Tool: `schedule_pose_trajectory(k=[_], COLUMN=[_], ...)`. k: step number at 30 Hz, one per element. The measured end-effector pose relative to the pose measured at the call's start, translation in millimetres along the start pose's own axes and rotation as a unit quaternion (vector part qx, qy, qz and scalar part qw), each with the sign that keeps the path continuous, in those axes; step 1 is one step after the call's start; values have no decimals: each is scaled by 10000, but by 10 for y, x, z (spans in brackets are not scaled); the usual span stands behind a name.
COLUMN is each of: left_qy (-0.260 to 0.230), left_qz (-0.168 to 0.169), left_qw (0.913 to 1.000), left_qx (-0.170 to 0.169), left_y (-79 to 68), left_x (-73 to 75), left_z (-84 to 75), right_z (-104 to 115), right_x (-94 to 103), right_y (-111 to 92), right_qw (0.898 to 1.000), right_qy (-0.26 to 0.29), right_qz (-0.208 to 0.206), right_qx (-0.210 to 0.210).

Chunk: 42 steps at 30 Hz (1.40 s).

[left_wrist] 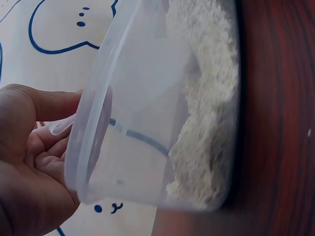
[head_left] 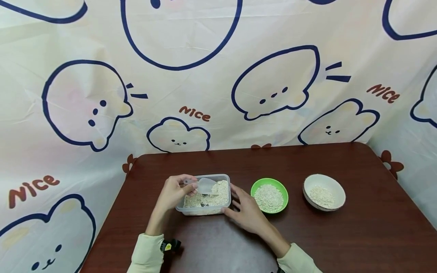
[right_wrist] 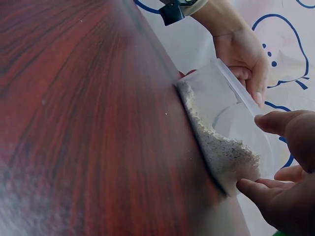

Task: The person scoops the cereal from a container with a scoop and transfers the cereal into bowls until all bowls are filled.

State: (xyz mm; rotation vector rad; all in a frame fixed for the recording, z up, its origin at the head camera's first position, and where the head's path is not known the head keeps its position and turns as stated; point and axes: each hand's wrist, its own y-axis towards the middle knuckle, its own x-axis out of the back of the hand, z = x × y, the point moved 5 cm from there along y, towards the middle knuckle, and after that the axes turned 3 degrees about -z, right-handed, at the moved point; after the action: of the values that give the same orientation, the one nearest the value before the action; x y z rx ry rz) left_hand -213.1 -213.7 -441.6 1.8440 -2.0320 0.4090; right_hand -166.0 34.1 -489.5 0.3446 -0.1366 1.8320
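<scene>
In the head view a clear plastic container (head_left: 203,209) of pale, oat-like flakes (head_left: 223,189) stands on the table. My left hand (head_left: 175,193) pinches the handle of a translucent scoop (head_left: 206,185) over it. The scoop's bowl reaches down among the flakes and shows through the wall in the left wrist view. My right hand (head_left: 246,209) rests at the container's right end, thumb by the near corner and extended fingers along the side. The right wrist view shows those fingertips (right_wrist: 244,185) against the wall, with flakes heaped behind it.
Right of the container a green bowl (head_left: 253,190) of flakes sits on the brown table (head_left: 375,227). Farther right is a white bowl (head_left: 332,184), also with flakes in it. A cartoon-printed cloth (head_left: 218,94) hangs behind the table's far edge.
</scene>
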Motion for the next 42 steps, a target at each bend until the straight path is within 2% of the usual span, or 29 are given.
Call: schedule_pose_trajectory(k=[13,30,42], left_qy=[-301,-603,-949], left_qz=[-8,13,17], left_qw=[9992,9975,9948], left_qx=[249,356,363], left_y=[10,7,-14], left_x=[-250,-236,-143], left_z=[-42,-16,13], right_z=[-7,0,8], right_x=[6,9,0], right_y=[-14,-1,-2], right_qw=[9999,9998,9998], right_qy=[29,59,21], right_qz=[-100,-175,-145], right_qx=[4,87,103])
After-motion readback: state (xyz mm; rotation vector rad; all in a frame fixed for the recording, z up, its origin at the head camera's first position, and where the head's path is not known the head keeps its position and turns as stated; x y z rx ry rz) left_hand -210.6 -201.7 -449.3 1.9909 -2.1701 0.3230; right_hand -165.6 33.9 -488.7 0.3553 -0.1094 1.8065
